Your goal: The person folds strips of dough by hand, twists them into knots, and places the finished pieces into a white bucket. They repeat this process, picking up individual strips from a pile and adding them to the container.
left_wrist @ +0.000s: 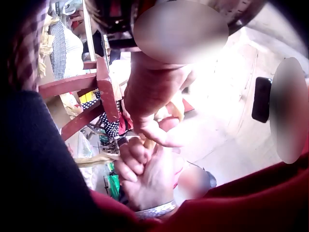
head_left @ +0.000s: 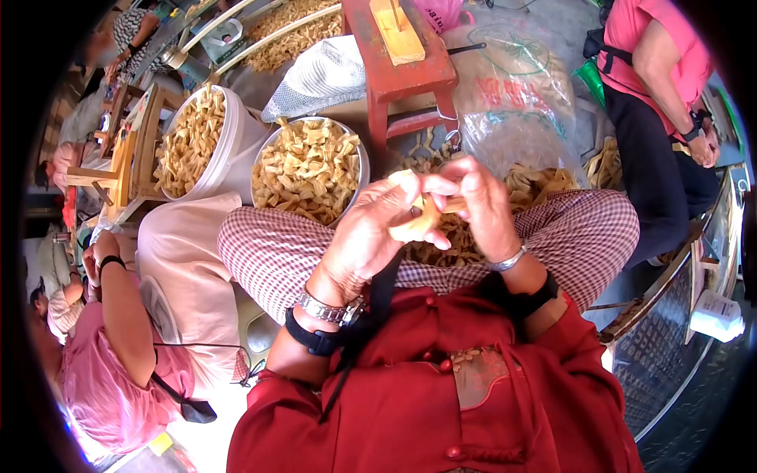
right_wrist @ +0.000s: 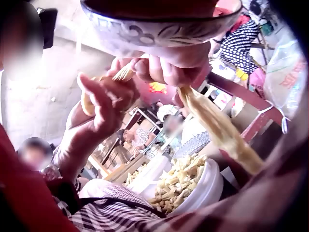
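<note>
Above the lap, between the wearer's two hands, I see a pale yellow strip (head_left: 416, 227) bent into a curve. The left hand (head_left: 369, 223) has a narrow grip, thumb and fingers closed around the bend. The right hand (head_left: 489, 211) pinches the strip just beside it; from the right wrist view I make out this hand's curled fingers, with a long, wrinkled length of the same material running out beneath them. I cannot tell whether the bend is a finished knot, as the fingers cover part of it.

The left wrist carries a metal watch (head_left: 325, 309), the right a silver bracelet (head_left: 509, 260). Below the hands, more yellow strips (head_left: 451, 246) lie in a pile by the checked trousers (head_left: 264, 236). Just beyond the wearer's left knee I have a round tub (head_left: 366, 167) heaped with short yellow pieces, and next to it a white bucket (head_left: 246, 135) filled with similar ones. A red wooden stool (head_left: 416, 77) stands ahead, a yellow wooden block (head_left: 397, 38) on its seat. To its left lies a white woven sack (head_left: 319, 79); to its right, a clear plastic bag (head_left: 512, 94) with red lettering. People in pink tops sit on both sides.
</note>
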`<state>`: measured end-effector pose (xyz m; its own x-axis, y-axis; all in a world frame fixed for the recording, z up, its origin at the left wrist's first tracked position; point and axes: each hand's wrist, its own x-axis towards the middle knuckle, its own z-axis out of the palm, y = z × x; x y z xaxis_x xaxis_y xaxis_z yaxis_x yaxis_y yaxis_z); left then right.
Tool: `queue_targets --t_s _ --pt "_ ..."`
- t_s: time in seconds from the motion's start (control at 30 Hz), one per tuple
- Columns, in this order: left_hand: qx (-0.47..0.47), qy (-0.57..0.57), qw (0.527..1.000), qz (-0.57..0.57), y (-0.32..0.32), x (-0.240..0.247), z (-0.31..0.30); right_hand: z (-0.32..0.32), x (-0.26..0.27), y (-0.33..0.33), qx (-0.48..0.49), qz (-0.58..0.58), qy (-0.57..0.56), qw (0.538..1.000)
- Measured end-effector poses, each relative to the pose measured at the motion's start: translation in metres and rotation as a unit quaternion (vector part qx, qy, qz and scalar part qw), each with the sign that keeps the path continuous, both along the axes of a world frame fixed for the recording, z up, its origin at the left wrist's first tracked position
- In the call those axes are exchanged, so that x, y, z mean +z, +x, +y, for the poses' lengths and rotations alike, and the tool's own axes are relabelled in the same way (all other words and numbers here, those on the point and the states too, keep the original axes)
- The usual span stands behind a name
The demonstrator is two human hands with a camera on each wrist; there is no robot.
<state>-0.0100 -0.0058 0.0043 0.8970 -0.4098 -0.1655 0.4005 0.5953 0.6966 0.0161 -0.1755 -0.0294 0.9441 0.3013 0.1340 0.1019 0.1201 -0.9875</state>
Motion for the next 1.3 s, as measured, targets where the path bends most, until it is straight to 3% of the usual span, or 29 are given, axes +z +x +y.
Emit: queue_targets --t_s 0.1,0.23,0.3,0.37,0.43,0.47,0.7,0.77,0.83,1.0,1.1,1.3 --pt "0.034 -0.082 0.996 0.026 0.003 -0.003 0.012 -0.031 -0.013 0.009 -0.064 0.024 -0.029 0.997" --pt "0.052 -0.059 0.996 0.033 0.011 -0.003 0.016 -0.042 -0.014 0.013 -0.027 0.012 -0.158 0.987" --pt "0.078 0.005 0.997 0.010 0.017 -0.001 0.017 -0.033 -0.005 0.014 0.017 -0.012 -0.178 0.984" --pt "0.115 0.121 0.986 -0.004 0.020 0.000 0.009 -0.031 -0.001 0.013 0.042 0.042 -0.166 0.984" --pt "0.082 0.315 0.945 -0.034 0.019 -0.006 0.010 -0.029 -0.005 0.012 0.056 0.093 -0.141 0.984" --pt "0.111 0.355 0.928 -0.026 0.020 -0.008 0.004 -0.031 -0.012 0.012 0.067 0.093 -0.148 0.982" --pt "0.087 0.290 0.952 0.036 0.025 -0.018 0.005 -0.006 -0.004 0.011 0.155 0.195 -0.095 0.964" --pt "0.121 0.228 0.966 0.030 0.029 -0.015 0.014 -0.006 -0.008 0.017 0.163 0.092 -0.132 0.973" --pt "0.164 0.092 0.982 0.029 0.035 -0.011 0.034 -0.006 0.002 0.019 0.132 -0.006 -0.140 0.981" --pt "0.180 0.111 0.977 -0.027 0.056 0.007 0.035 -0.018 0.031 0.052 0.093 -0.120 -0.266 0.952" --pt "0.196 0.136 0.968 -0.070 0.090 0.021 0.030 -0.017 0.056 0.092 0.028 -0.250 -0.329 0.910" --pt "0.220 0.198 0.948 -0.115 0.173 0.043 0.027 -0.008 0.076 0.182 -0.067 -0.372 -0.444 0.812"
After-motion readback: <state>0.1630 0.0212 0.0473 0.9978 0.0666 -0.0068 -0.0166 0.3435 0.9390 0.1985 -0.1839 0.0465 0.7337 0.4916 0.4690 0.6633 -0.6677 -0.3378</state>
